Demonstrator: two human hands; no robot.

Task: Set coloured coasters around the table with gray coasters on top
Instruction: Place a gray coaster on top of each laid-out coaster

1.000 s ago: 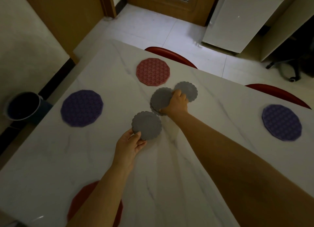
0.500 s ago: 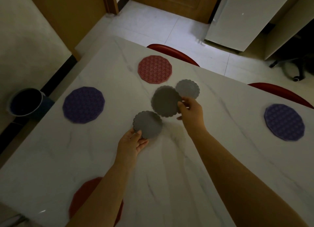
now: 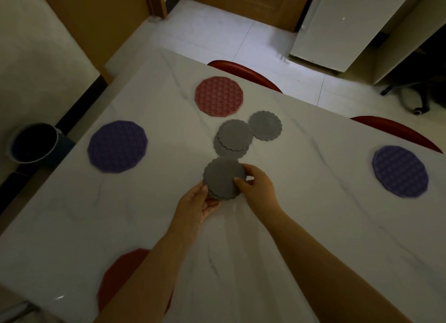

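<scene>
bucket (image 3: pixel 33 142) on floor, far left | 2 red chairs (image 3: pixel 243 72) at table's far edge | white cabinet (image 3: pixel 342 25) far right

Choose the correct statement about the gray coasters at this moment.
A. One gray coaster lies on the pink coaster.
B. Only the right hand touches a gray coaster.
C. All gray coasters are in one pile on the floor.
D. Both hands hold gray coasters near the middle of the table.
D: the left hand and the right hand both hold the gray coasters over the table; the pink coaster is bare.
</scene>
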